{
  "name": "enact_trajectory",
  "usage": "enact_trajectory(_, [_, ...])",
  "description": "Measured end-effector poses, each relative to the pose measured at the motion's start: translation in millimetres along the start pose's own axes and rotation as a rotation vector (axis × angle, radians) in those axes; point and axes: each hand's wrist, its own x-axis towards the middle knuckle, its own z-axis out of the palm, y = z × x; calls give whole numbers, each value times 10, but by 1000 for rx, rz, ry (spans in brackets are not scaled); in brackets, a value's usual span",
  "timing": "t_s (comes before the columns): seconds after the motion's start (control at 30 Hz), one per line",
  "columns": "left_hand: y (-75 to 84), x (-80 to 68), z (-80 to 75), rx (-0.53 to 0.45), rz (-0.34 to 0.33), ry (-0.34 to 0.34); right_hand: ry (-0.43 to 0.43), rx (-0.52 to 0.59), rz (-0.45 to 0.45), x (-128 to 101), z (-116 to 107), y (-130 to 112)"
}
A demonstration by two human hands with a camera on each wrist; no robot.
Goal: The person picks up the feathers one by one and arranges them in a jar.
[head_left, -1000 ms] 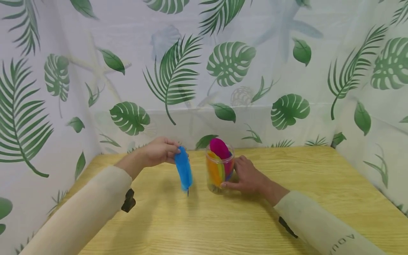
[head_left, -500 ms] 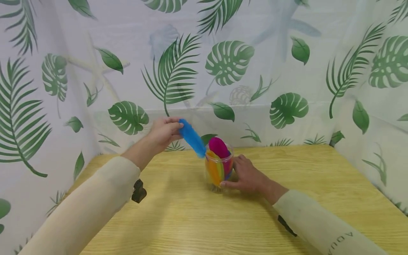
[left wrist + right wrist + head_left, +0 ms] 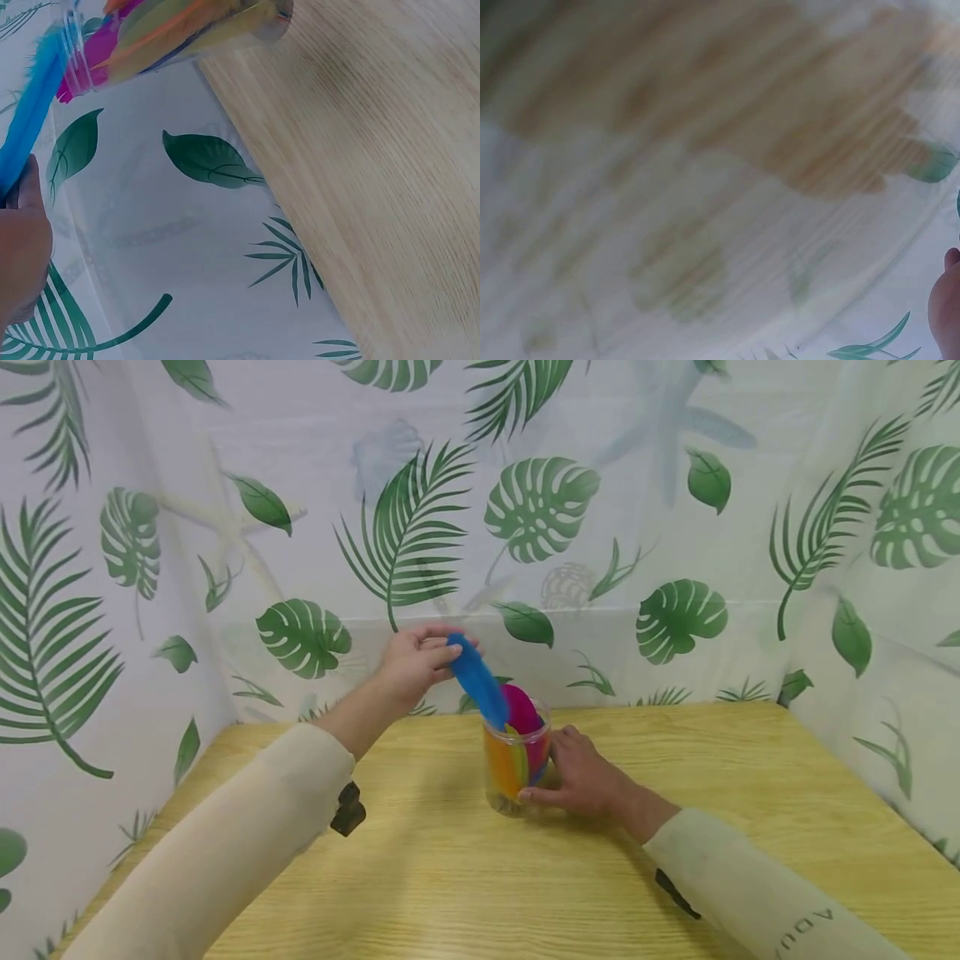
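Note:
A clear jar (image 3: 516, 768) stands on the wooden table (image 3: 570, 877), holding several coloured feathers: orange, yellow and magenta. My left hand (image 3: 420, 664) pinches the top of a blue feather (image 3: 477, 682) above the jar, with the feather's lower tip at the jar's mouth. My right hand (image 3: 581, 775) grips the jar's right side low down. In the left wrist view the blue feather (image 3: 30, 112) slants up from my left hand (image 3: 22, 247) to the jar (image 3: 165, 34). The right wrist view is blurred; only an edge of my right hand (image 3: 946, 304) shows.
A leaf-patterned curtain (image 3: 540, 527) closes in the table at the back and on both sides. Bare wood lies in front of the jar and to its right. A dark strap (image 3: 348, 810) sits at my left cuff.
My left hand has lifted the blue feather from beside the jar up and to the right; its tip now meets the jar's mouth. My right hand has kept its hold on the jar.

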Motion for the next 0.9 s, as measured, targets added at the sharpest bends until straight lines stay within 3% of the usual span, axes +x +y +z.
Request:
enact_trajectory(0.13, [-30,-30,33,35,-12,-70,6,-4,0,4,-6,-2])
enact_trajectory(0.37, [-60,-51,56,-4,-11,-146,6,-1,-8,7,-12,-13])
enact_trajectory(0.63, [-126,-74,-9,-15,-46,-139,0,5,17,0,-10,-14])
enact_trajectory(0.9, [-368,-103,-170,-142,-125,-104,21,1,-4,-21,-7,8])
